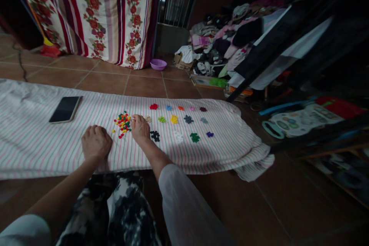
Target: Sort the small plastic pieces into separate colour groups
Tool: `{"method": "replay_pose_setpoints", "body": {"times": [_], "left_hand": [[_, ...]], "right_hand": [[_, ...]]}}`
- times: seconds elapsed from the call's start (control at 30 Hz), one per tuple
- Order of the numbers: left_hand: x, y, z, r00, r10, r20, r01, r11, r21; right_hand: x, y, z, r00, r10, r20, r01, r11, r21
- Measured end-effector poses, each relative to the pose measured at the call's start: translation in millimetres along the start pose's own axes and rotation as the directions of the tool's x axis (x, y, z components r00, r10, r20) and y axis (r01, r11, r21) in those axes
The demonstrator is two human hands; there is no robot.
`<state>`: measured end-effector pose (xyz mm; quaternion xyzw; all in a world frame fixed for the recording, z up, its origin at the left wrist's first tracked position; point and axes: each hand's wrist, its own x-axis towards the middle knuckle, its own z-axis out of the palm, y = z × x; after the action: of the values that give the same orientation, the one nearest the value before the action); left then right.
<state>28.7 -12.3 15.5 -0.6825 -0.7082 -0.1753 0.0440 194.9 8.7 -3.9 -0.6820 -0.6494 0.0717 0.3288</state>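
My right hand point(140, 129) rests with curled fingers on a striped cloth point(57, 150), touching the right edge of a mixed heap of small coloured plastic pieces point(123, 123). My left hand point(96, 143) lies knuckles up in a loose fist, just left of and below that heap. Whether either hand holds a piece is hidden. To the right, the pieces stand in separate single-colour clusters, in several rows, among them a red cluster point(153, 106) and a black cluster point(155, 135).
A smartphone point(65, 109) lies on the cloth at the left. The cloth is spread over a brown tiled floor point(100, 83). Behind it are a purple basin point(158, 64) and a heap of clothes point(225, 42). A floral curtain point(95, 11) hangs at the back.
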Motion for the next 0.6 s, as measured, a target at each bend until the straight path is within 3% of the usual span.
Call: {"method": "replay_pose_setpoints", "body": {"times": [0.13, 0.27, 0.43, 0.6], "left_hand": [[-2, 4, 3.5, 1.000, 0.023, 0.016, -0.023, 0.999, 0.039], [-2, 2, 5.1, 0.999, 0.037, -0.005, -0.037, 0.998, 0.049], [-3, 3, 5.1, 0.998, 0.052, -0.030, -0.051, 0.998, 0.020], [-3, 4, 4.2, 0.999, 0.044, -0.011, -0.044, 0.999, 0.025]], "right_hand": [[2, 3, -8, 0.999, -0.016, -0.032, 0.019, 0.997, 0.079], [16, 21, -31, 0.996, -0.035, -0.076, 0.045, 0.990, 0.133], [50, 77, -82, 0.979, 0.025, -0.203, -0.005, 0.995, 0.097], [73, 148, -128, 0.946, 0.139, -0.294, -0.162, 0.985, -0.058]]}}
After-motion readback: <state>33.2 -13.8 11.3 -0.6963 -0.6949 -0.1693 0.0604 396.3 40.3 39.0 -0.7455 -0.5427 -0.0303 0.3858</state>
